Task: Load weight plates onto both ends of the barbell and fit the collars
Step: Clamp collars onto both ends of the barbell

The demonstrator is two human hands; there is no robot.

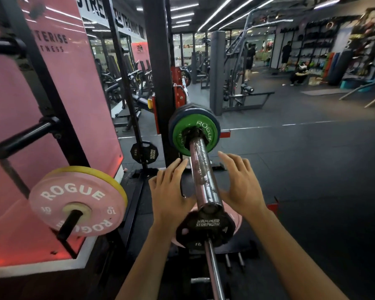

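Barbell (204, 180) runs away from the person, its chrome sleeve pointing toward the black rack upright (158, 72). Far along the sleeve sits a green Rogue plate (180, 131) backed by a dark, blue-rimmed plate (173, 116); a black collar (194, 134) sits against the green face. Nearer the person, a small black Hammer Strength plate (205, 228) hangs on the bar. Left hand (169, 191) hovers just left of the sleeve, fingers straight and spread, holding nothing. Right hand (239, 182) just right of the sleeve, fingers loosely extended, also holding nothing. Can't tell if either fingertip touches the steel. Pink Rogue plate (78, 202) with a yellow one behind it stored on a peg at left. Dark rubber floor (312, 169).
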